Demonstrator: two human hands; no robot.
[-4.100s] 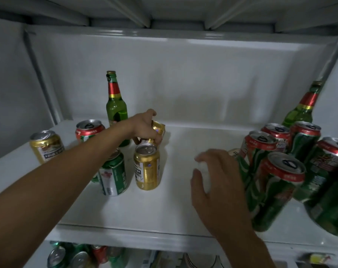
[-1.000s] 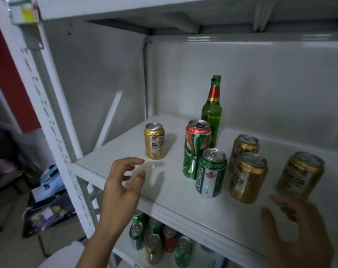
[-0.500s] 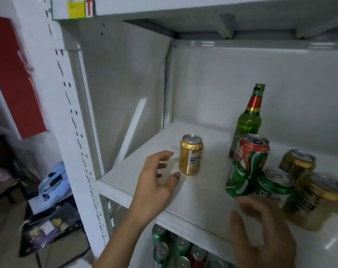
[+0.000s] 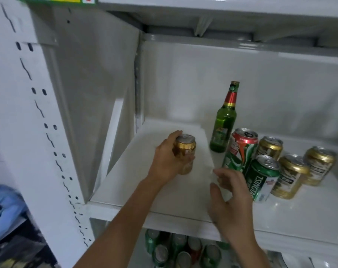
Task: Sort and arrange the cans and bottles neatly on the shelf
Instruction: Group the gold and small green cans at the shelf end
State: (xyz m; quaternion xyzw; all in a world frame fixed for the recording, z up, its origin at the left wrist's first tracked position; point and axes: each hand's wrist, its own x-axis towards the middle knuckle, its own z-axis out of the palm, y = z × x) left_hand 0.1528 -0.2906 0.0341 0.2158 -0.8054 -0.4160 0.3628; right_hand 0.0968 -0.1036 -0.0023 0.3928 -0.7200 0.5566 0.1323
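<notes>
Partly blurred, left hand [image 4: 165, 161] grasping gold can [image 4: 184, 151], right hand [image 4: 229, 192] released, label unreadable.

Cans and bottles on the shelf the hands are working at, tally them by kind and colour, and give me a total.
Gold cans: 4, one gripped by the left hand, three at right
Green can: 1
Red-and-green can: 1
Green bottle: 1
Total: 7

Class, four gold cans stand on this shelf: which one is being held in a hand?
The lone gold can at the shelf's left end: the left hand grips it. The other three gold cans stand untouched on the right, behind the green cans.
</notes>
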